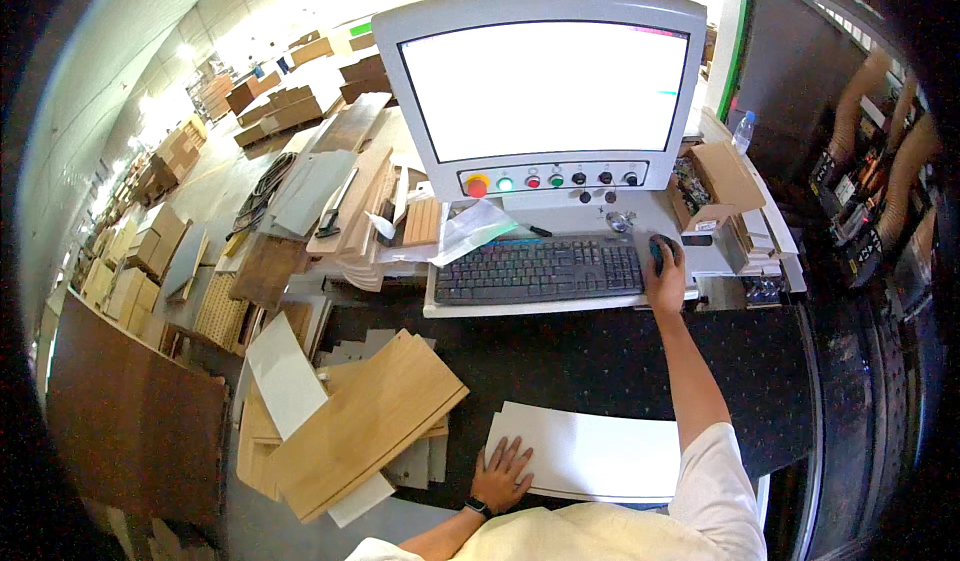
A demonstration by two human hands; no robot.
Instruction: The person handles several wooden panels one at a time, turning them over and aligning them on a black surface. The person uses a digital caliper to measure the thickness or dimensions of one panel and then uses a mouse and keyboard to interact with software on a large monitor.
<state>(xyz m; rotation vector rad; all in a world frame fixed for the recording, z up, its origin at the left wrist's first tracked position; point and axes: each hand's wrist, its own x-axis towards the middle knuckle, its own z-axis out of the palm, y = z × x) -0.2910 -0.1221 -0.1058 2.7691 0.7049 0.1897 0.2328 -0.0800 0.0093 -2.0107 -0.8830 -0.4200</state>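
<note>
My right hand [666,273] is closed over a dark computer mouse [657,249] at the right end of the keyboard shelf. My left hand [502,474], a dark watch on its wrist, lies flat with fingers spread on the left end of a white panel [600,451], which rests close to my body. Beside the mouse is a black keyboard [540,269]; neither hand touches it. Above it stands a grey machine console with a bright, washed-out screen [545,91] and a row of buttons [555,178] below.
To the left, wood-coloured boards [370,421] and a white strip [285,371] lie in a loose pile. An open cardboard box [715,186] and a plastic bottle [743,131] stand right of the console. Machinery with hoses [860,101] fills the far right. A brown panel [140,411] stands at far left.
</note>
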